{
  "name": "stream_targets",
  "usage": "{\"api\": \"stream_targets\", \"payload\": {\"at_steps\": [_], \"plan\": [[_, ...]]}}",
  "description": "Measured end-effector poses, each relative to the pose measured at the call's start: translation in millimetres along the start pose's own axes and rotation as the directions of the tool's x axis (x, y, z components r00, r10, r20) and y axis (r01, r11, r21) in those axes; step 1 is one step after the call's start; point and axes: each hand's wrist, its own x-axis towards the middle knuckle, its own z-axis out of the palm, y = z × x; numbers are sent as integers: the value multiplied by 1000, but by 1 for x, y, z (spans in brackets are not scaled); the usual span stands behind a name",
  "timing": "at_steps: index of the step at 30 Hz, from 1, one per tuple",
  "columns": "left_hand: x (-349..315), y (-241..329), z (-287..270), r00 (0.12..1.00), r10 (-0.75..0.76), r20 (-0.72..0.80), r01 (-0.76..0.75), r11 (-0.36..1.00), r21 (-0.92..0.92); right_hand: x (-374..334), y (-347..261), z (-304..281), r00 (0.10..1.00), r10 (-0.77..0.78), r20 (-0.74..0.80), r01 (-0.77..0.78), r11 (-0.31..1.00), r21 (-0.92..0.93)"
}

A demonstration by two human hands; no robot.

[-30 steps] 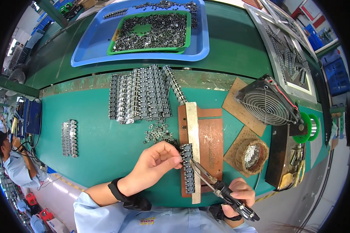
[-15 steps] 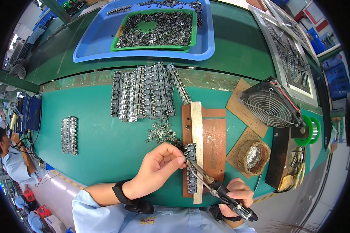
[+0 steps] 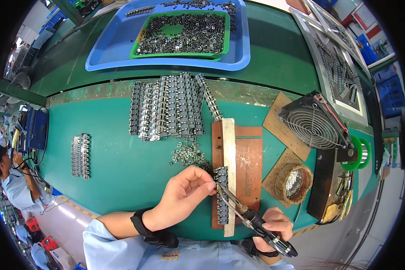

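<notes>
My right hand (image 3: 278, 225) is wrapped round a soldering iron (image 3: 255, 220) with a thin tube along its side. The iron's tip points up and left to a strip of small black and metal components (image 3: 222, 210), which lies along a pale bar (image 3: 229, 148) on a brown board (image 3: 249, 168). At the tip my left hand (image 3: 181, 192) pinches with thumb and forefinger beside the strip's upper part; what sits between the fingertips is too small to make out. Loose little metal clips (image 3: 188, 154) lie in a heap just beyond my left hand.
Rows of finished-looking strips (image 3: 166, 108) stand beyond the clips, and a smaller group (image 3: 80, 155) lies left. At right are a fan (image 3: 312, 121), a round brown pot (image 3: 297, 182) and a solder reel (image 3: 363, 153). A blue tray (image 3: 103, 56) holds a green tray (image 3: 227, 38) of parts.
Both hands and the iron hold nearly the same place. The whole view has shifted very slightly.
</notes>
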Motion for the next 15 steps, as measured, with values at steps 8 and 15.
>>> {"api": "stream_targets", "payload": {"at_steps": [8,15], "plan": [[-1,-1,3,999,1,-37,-1,1000,8,-5,1,-4,997,-8,-73,10,1000,26],[-1,-3,0,1000,16,1,-16,1000,9,-3,-1,-1,999,-2,-32,2,1000,1]]}}
